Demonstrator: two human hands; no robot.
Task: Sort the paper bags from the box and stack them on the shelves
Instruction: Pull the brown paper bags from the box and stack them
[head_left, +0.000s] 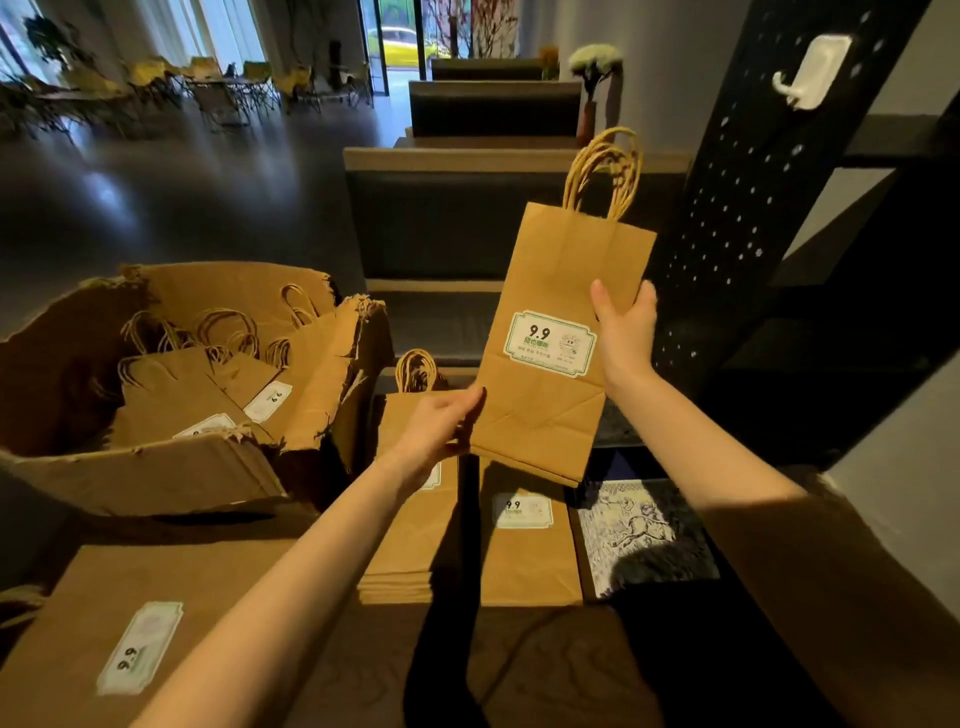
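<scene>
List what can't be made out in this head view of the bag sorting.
- Box: how many bags remain; its torn walls and the top bags hide the rest.
- Sticker on the held bag: small print too fine to read.
- Left hand grip: fingertips hidden behind the held bag's edge.
- Shelves: contents lost in shadow, cut off by the right edge.
</scene>
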